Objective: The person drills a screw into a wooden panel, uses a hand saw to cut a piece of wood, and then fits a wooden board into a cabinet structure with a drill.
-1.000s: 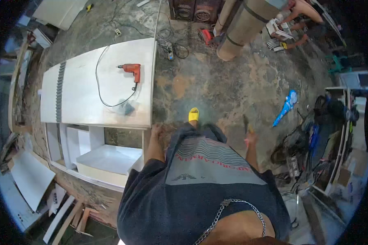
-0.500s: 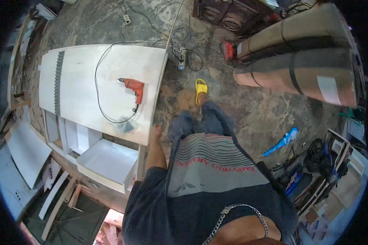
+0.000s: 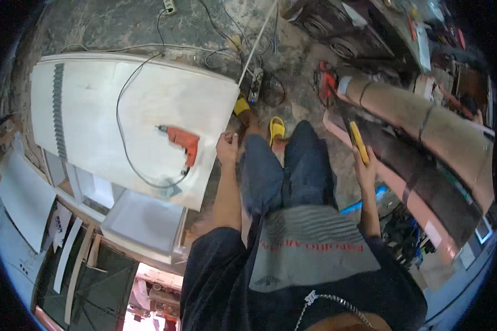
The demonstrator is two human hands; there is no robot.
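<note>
My right hand [image 3: 365, 166] is closed round the yellow handle of a tool [image 3: 358, 142]. A long, narrow dark blade runs from it toward the far side; its exact kind is hard to make out. Beside the right edge of a white cabinet [image 3: 102, 110] lying on the floor is my left hand [image 3: 227, 149], fingers curled in, nothing visible in them. On the cabinet's top panel lies an orange power drill [image 3: 183, 144], its black cord looping across the panel. A small clear plastic bag [image 3: 171, 186] sits near the drill.
A white drawer [image 3: 143, 220] juts from the cabinet's near side. Long strapped cardboard-wrapped rolls [image 3: 419, 116] lie at the right, with a red tool [image 3: 326, 83] at their far end. A power strip [image 3: 255, 85] and cords lie ahead. White boards [image 3: 25, 193] lean at the left.
My right hand has come into view with the yellow-handled tool. My left hand has risen along the cabinet's edge. My view has shifted, and the second yellow sandal now shows.
</note>
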